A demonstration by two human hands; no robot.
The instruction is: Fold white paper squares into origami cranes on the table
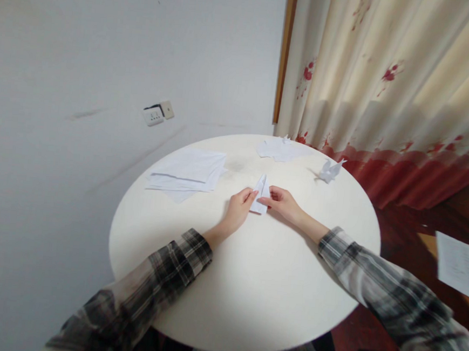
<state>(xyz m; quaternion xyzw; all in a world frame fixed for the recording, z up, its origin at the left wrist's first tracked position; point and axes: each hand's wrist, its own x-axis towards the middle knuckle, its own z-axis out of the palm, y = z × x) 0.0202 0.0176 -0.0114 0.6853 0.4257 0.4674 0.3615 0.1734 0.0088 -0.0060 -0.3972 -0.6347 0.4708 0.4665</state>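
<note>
Between my two hands is a small piece of folded white paper (262, 191), narrow and pointed at its far end, held just over the white round table (250, 285). My left hand (240, 205) pinches its left edge, thumb on top. On the other side my right hand (284, 202) grips the right edge, its thumb lying across the front of the folds. The fingers behind the paper are partly hidden. Beyond my right hand stands a folded paper crane (330, 171) with raised points.
A stack of white paper sheets (188, 169) lies at the table's left. More paper (279, 148) with a small folded piece on it lies at the far edge. A wall with a socket (153, 116) borders the left; a patterned curtain (390, 101) hangs behind. Written sheets (461, 263) lie at right.
</note>
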